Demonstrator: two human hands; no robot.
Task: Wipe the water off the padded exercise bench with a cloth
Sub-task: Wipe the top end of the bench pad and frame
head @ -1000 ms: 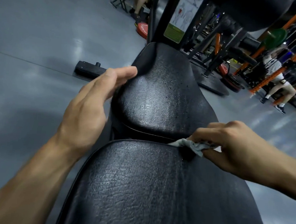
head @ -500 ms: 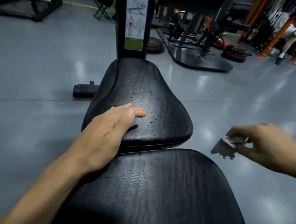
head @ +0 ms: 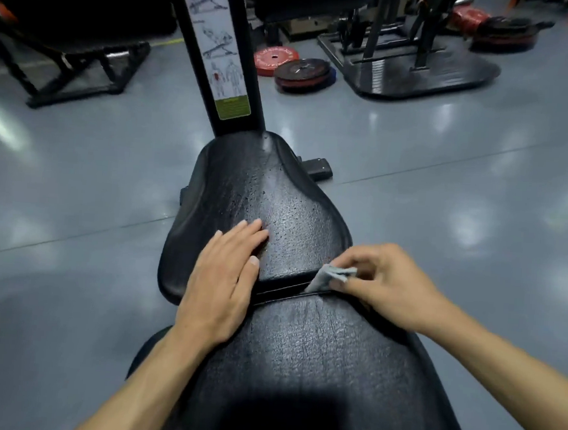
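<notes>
The black padded bench runs away from me in two pads: a near back pad (head: 317, 356) and a far seat pad (head: 277, 197) dotted with water droplets. My left hand (head: 222, 277) lies flat, fingers straight, across the gap onto the seat pad's near left part. My right hand (head: 381, 284) pinches a small folded grey cloth (head: 328, 277) at the right end of the gap between the pads, with the cloth's lower edge dipping into that gap.
A black upright post with an instruction sticker (head: 226, 55) rises just beyond the seat pad. Red and black weight plates (head: 298, 69) lie on the grey floor behind it, beside a black machine base (head: 414, 70). Another frame (head: 72, 62) stands at far left.
My right hand has brought the cloth back from out over the floor to the gap between the pads. My left hand stays flat on the seat pad, and the view has shifted.
</notes>
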